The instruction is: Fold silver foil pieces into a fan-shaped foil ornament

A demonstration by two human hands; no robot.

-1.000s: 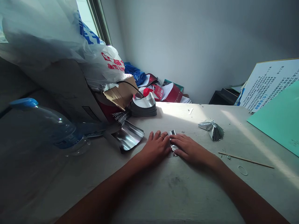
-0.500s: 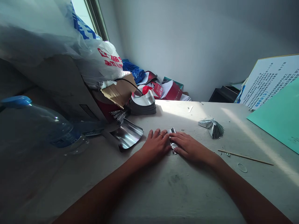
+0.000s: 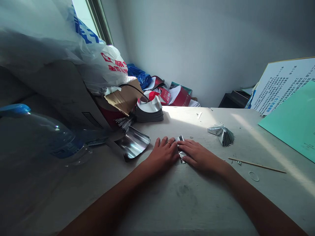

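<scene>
A small strip of silver foil (image 3: 181,154) lies on the white table, with a crease along it. My left hand (image 3: 164,152), a ring on one finger, presses on its left edge with the fingers curled down and the thumb side against the foil. From the right, my right hand (image 3: 197,153) holds the other edge between fingertips and thumb. Much of the foil is hidden under the fingers. Left of my hands lie curved, shiny silver sheets (image 3: 135,142). A fanned bundle of pleated silver foil (image 3: 222,133) rests to the right.
A thin wooden stick (image 3: 257,165) and a white rubber band (image 3: 254,176) lie at right. Stacked curved sheets (image 3: 149,111) stand behind, near another fringed bundle (image 3: 125,124). A plastic bottle (image 3: 66,141) and bags (image 3: 108,67) crowd the left; a green sheet (image 3: 295,124) leans at right.
The whole view has shifted slightly. Both hands stay on the foil strip in nearly the same pose, with barely any movement of the fingers.
</scene>
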